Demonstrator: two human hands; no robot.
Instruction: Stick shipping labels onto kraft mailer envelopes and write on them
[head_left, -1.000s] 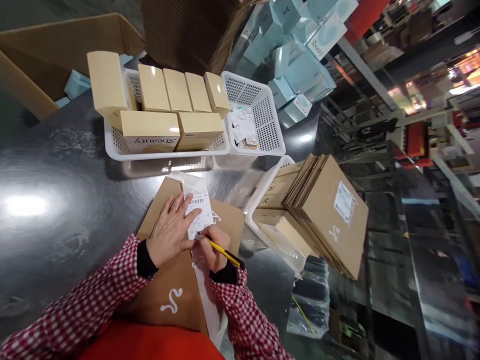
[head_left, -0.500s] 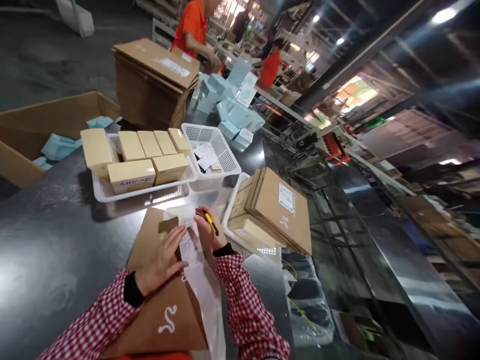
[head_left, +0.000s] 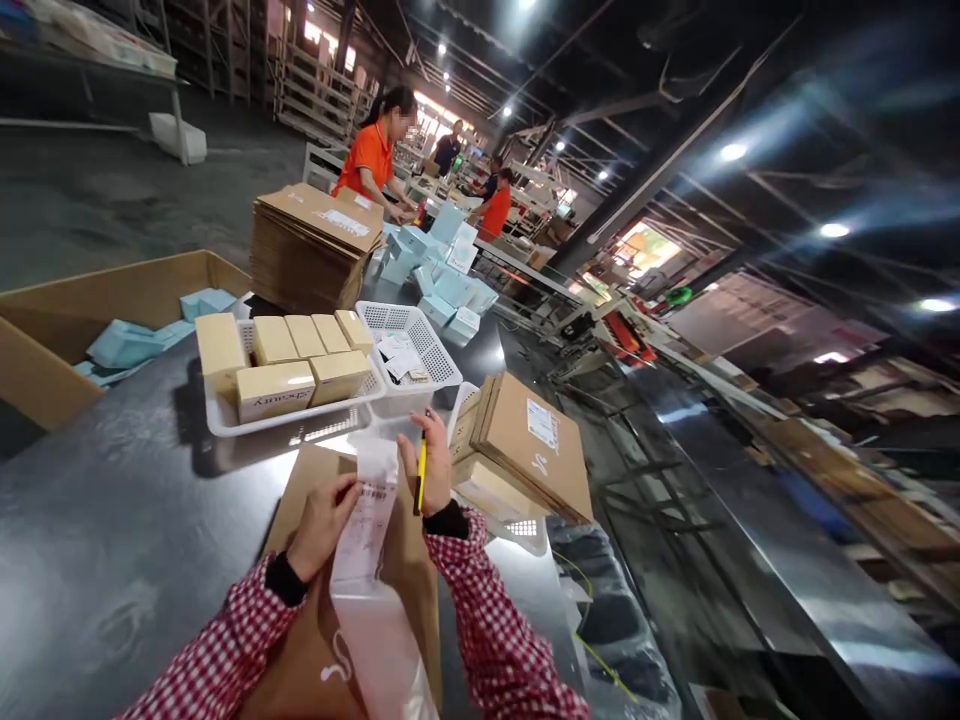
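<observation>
Yellow pen [head_left: 421,477] upright in right hand [head_left: 429,470]

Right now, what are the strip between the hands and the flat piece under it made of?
Strip: looks like thin printed paper on a glossy, see-through plastic backing; it bends between left hand and right hand. Flat piece: matte brown cardboard, probably a mailer.
</observation>
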